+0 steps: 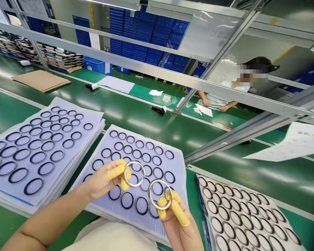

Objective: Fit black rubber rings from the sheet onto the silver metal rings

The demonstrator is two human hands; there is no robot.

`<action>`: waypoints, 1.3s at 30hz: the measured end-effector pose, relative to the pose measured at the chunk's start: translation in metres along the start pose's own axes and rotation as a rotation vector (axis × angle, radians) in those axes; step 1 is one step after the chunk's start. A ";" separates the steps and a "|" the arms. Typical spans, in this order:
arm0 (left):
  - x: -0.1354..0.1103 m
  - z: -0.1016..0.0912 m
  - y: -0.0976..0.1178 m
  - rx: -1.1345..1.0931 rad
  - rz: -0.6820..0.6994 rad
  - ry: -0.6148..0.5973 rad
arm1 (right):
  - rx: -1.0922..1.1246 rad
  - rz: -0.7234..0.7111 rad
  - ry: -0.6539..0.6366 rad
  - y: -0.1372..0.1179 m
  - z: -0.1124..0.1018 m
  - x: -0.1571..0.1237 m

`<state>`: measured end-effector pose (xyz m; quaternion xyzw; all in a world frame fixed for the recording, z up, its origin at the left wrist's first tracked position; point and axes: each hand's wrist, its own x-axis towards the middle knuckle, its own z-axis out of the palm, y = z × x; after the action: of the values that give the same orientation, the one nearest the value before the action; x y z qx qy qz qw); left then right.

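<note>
The right hand [176,218] is running off the bottom edge, so its palm is partly cut off. The left forearm is leaving the frame at 8 o'clock. Yellow cots are hiding the fingertips.

The left hand [104,178] is pinching the left ring [135,161] at its 9 o'clock rim. The right hand, fingers pointing up, is pinching the right ring [160,180] at its 6 o'clock rim.

Both rings are hanging just beside each other over the sheet [180,170] on the desk [146,122]. The tray [246,212] at 4 o'clock is being cropped.
</note>
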<state>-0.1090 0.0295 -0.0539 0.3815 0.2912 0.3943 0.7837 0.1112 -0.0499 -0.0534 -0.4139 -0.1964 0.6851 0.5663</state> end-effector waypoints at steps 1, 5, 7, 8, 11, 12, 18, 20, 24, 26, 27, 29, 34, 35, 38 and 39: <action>-0.002 0.005 0.000 -0.070 -0.020 -0.042 | 0.001 0.010 0.015 0.000 0.001 0.000; -0.008 0.011 0.000 -0.180 -0.059 -0.123 | -0.021 0.012 -0.003 0.005 0.000 0.002; -0.011 0.011 0.001 -0.201 -0.077 -0.145 | -0.036 0.005 -0.027 0.009 -0.002 0.004; -0.012 0.011 0.002 -0.210 -0.086 -0.157 | -0.040 0.002 -0.038 0.010 -0.003 0.005; -0.014 0.010 0.003 -0.235 -0.111 -0.184 | -0.032 0.023 -0.046 0.015 -0.005 0.008; -0.014 0.010 0.004 -0.241 -0.117 -0.188 | -0.018 0.041 -0.051 0.016 -0.004 0.009; -0.011 0.007 0.004 -0.264 -0.136 -0.209 | 0.050 0.127 -0.154 0.022 0.007 0.012; -0.010 0.005 0.004 -0.254 -0.149 -0.197 | 0.027 0.148 -0.149 0.022 0.013 0.013; -0.009 -0.001 0.003 -0.240 -0.168 -0.184 | 0.001 0.181 -0.129 0.022 0.022 0.019; -0.008 -0.004 0.001 -0.240 -0.167 -0.195 | 0.018 0.176 -0.134 0.022 0.024 0.023; -0.007 -0.005 0.000 -0.232 -0.166 -0.205 | 0.028 0.176 -0.134 0.022 0.025 0.024; -0.005 -0.006 -0.003 -0.166 -0.157 -0.216 | 0.040 0.187 -0.145 0.023 0.025 0.025; 0.012 -0.013 -0.017 0.593 -0.044 -0.159 | -0.105 0.177 -0.180 0.033 0.010 0.028; 0.018 -0.018 -0.020 0.800 -0.004 -0.119 | -0.238 0.113 -0.172 0.034 0.003 0.034; 0.045 -0.046 -0.027 1.160 0.080 0.069 | -0.827 -0.222 -0.091 0.031 -0.026 0.069; 0.055 -0.059 -0.028 1.231 0.089 0.136 | -0.929 -0.291 -0.040 0.028 -0.038 0.085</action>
<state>-0.1139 0.0862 -0.1178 0.7492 0.4983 0.2096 0.3827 0.1230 0.0147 -0.1255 -0.5781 -0.5479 0.4465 0.4078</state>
